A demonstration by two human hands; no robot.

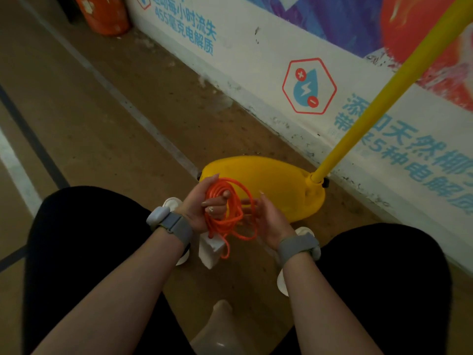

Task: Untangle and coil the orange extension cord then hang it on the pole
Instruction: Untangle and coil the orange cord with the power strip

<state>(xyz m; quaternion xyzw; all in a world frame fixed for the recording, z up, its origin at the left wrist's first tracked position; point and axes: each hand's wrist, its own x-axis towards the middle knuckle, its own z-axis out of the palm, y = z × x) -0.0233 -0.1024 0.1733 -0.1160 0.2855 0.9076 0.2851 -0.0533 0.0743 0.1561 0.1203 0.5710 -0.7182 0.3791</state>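
The orange extension cord [231,213] is gathered in several loops in front of me. My left hand [202,203] grips the top of the coil, its fingers curled through the loops. On the coil's right side, my right hand [266,216] is blurred; its straight fingers touch the loops. The cord's white socket block [211,249] hangs below the coil, above the floor. The yellow pole [384,96] rises to the upper right from its yellow base [276,180], just beyond my hands.
A wall with a printed banner [307,85] runs behind the pole. An orange cylinder [105,14] stands at the far left by the wall. My knees in black flank my hands. A pale stool edge [220,326] shows below, on a brown floor with painted lines.
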